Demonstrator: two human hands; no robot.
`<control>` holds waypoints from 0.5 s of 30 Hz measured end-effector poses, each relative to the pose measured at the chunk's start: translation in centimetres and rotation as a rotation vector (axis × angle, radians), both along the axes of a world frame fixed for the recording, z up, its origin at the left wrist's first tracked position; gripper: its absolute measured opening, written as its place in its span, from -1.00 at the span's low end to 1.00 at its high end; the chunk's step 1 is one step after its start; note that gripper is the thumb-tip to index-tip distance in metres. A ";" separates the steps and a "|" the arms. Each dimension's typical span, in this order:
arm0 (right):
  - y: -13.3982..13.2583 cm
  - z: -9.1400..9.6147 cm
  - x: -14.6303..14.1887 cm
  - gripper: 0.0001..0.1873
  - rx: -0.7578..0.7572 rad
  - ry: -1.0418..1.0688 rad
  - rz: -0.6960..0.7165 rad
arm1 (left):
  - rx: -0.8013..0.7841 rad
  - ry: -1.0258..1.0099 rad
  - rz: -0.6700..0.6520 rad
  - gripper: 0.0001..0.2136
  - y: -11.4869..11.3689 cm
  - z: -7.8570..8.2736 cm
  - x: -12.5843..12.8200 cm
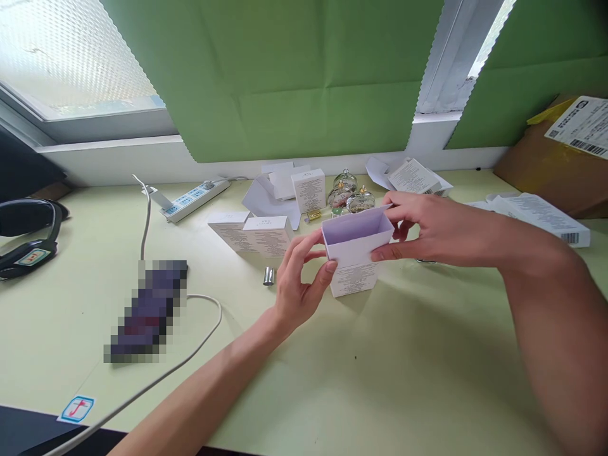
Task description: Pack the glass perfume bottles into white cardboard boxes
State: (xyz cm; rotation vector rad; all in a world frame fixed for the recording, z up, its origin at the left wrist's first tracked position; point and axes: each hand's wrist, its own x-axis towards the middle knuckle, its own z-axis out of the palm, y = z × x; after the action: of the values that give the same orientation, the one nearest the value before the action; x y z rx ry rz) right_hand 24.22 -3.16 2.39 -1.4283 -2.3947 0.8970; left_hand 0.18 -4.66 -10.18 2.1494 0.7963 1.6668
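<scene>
Between my hands is a small white carton, its top open toward me and the inside pale lavender. Its lower part carries printed text; whether this is a separate piece I cannot tell. My left hand pinches the left side, thumb in front. On the right side, my right hand grips with the thumb on the front and the other fingers behind. Just beyond stand several round glass bottles with gold necks. A silver cap is left of my left hand, near closed white boxes.
Another white box and opened cartons lie toward the window side. A power strip, a blurred phone with a white cable and headphones occupy the left. A cardboard box sits back right.
</scene>
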 end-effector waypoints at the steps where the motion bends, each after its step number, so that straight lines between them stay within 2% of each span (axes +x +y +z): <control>1: 0.0 0.0 0.1 -0.74 -0.015 0.000 0.019 | 0.004 0.003 0.006 -0.60 0.0 0.0 0.0; 8: 0.1 0.0 0.2 -0.74 -0.042 -0.030 0.048 | 0.028 0.005 0.017 -0.62 0.0 0.2 0.1; 15: 0.0 0.1 0.6 -0.56 -0.101 -0.009 -0.012 | 0.002 -0.008 -0.001 -0.64 0.1 0.0 -0.1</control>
State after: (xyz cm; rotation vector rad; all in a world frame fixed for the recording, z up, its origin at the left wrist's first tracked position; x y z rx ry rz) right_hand 24.77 -3.19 2.52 -1.4834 -2.3758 1.0236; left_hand 0.05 -4.57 -10.13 2.1432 0.7914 1.6750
